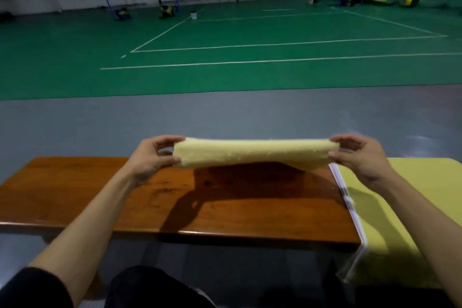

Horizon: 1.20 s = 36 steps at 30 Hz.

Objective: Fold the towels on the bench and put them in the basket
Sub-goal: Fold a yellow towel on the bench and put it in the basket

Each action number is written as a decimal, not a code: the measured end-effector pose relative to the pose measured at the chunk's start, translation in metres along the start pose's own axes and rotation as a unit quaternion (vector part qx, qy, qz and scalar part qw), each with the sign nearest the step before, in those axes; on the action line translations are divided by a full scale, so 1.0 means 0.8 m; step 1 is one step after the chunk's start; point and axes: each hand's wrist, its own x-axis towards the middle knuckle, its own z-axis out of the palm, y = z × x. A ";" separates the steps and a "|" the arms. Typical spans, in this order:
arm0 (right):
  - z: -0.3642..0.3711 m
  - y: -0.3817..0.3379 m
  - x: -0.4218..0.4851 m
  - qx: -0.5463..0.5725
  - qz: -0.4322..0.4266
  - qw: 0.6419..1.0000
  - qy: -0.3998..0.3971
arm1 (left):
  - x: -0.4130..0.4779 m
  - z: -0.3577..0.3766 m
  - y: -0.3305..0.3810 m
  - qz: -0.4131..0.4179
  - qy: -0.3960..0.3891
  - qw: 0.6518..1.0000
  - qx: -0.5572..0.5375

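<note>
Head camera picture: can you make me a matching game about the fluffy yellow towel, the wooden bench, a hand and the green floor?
1 fluffy pale yellow towel
2 brown wooden bench
3 left hand
4 green court floor

A has white lines
B held up, off the bench
C grips the towel's left end
D lies below the towel, shadowed

Pairs: 1-B, 2-D, 3-C, 4-A

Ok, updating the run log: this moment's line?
left hand + right hand: pinching folded pale-yellow terry towel ends | held above brown wooden bench

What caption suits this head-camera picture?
A yellow towel held above the wooden bench, pinched by left hand and right hand.
</note>
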 end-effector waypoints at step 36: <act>0.027 0.098 0.030 -0.184 0.099 0.977 -0.031 | 0.048 0.039 -0.086 -0.133 0.006 0.991 0.031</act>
